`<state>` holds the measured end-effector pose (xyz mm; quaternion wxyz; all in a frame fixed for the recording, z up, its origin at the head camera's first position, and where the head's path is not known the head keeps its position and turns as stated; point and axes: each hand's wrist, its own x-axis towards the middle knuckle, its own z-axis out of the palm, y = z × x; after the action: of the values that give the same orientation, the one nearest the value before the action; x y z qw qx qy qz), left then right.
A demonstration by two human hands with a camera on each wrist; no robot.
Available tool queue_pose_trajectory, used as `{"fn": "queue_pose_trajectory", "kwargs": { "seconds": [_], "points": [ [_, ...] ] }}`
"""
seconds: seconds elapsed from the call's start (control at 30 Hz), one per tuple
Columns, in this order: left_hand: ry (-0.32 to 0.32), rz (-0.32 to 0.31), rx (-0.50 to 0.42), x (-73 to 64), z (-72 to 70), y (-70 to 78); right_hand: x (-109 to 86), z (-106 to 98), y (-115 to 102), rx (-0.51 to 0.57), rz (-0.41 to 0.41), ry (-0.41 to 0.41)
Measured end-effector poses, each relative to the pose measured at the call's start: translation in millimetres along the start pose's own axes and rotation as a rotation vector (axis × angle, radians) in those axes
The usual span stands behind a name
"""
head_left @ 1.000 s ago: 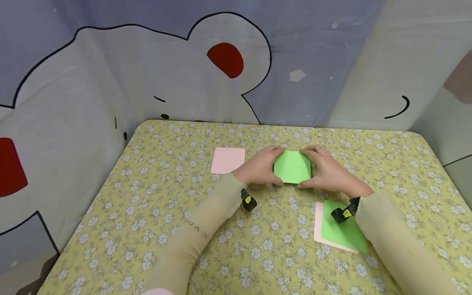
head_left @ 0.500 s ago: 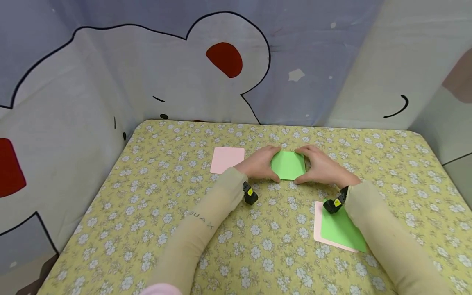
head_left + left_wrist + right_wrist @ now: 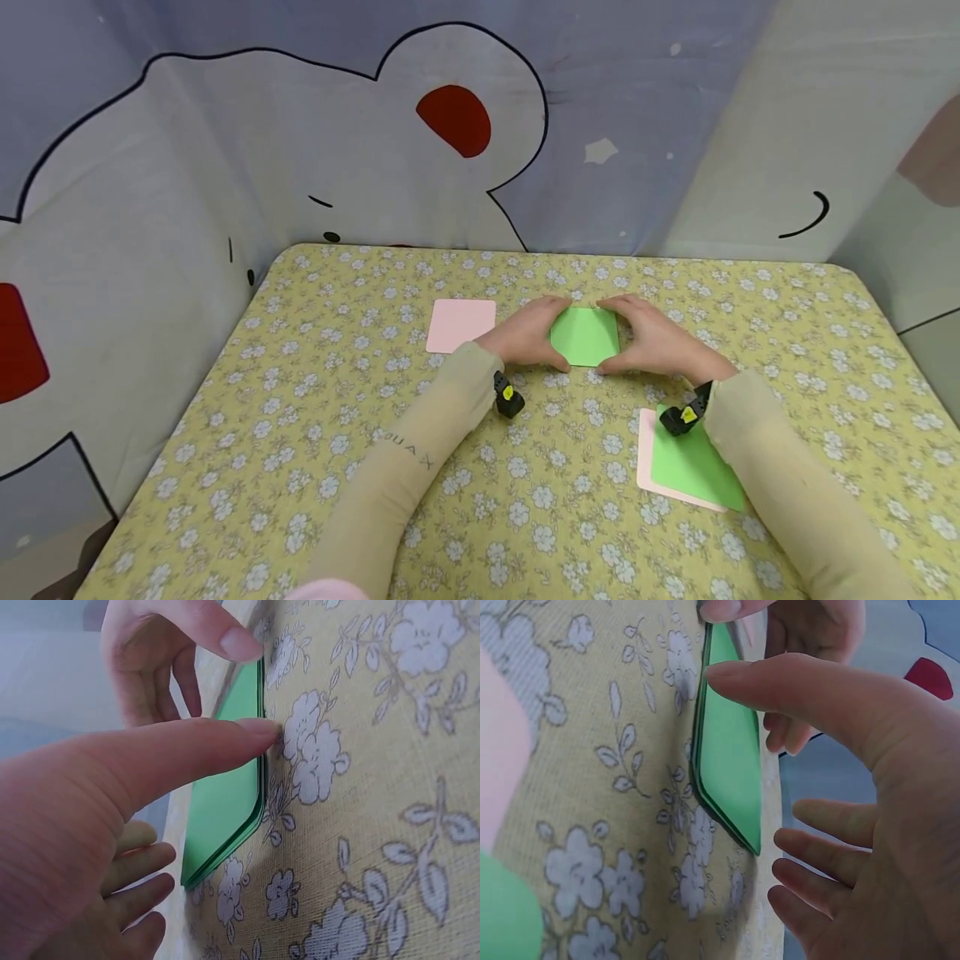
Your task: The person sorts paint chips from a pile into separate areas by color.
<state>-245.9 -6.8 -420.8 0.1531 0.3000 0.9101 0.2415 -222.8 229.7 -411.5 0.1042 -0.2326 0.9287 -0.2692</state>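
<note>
A small stack of square green cards point(image 3: 587, 336) lies flat on the flowered cloth, framed by both hands. At its left side is my left hand point(image 3: 528, 333), thumb tip at the near edge and fingers beyond the far edge. My right hand point(image 3: 647, 337) mirrors it on the right side. In the right wrist view, a gap shows between the right fingers point(image 3: 810, 862) and the stack point(image 3: 731, 742). The left wrist view shows the left thumb point(image 3: 259, 729) right at the stack's near edge, with the other left fingers loosely bent past its far corner.
A pink square card point(image 3: 461, 325) lies to the left of the hands. Below the right wrist, a larger green card point(image 3: 693, 467) overlaps a pink card point(image 3: 647, 458), partly under the sleeve. A printed curtain point(image 3: 337, 142) hangs behind the table point(image 3: 315, 400).
Both hands have shifted a little left and closer together with the green stack. Its top card, slightly bowed earlier, now lies flat. Over the last half second the hands have barely moved.
</note>
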Motion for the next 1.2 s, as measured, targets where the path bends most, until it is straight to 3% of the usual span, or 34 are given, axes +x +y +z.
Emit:
{"fn": "queue_pose_trajectory", "kwargs": {
  "seconds": [0.2,0.53,0.7,1.2],
  "points": [
    [0.021,0.013,-0.015,-5.1,1.7,3.9,-11.3,-7,-3,0.0,0.014,0.031],
    [0.014,0.039,-0.014,-15.8,11.8,12.2,-35.9,-14,1,0.007,0.053,0.008],
    [0.024,0.057,0.003,-20.6,17.3,16.3,-49.4,-15,1,-0.008,0.052,0.004],
    [-0.023,0.107,0.015,-34.7,27.3,34.8,-86.0,-14,1,-0.086,-0.001,0.042]
  ]
}}
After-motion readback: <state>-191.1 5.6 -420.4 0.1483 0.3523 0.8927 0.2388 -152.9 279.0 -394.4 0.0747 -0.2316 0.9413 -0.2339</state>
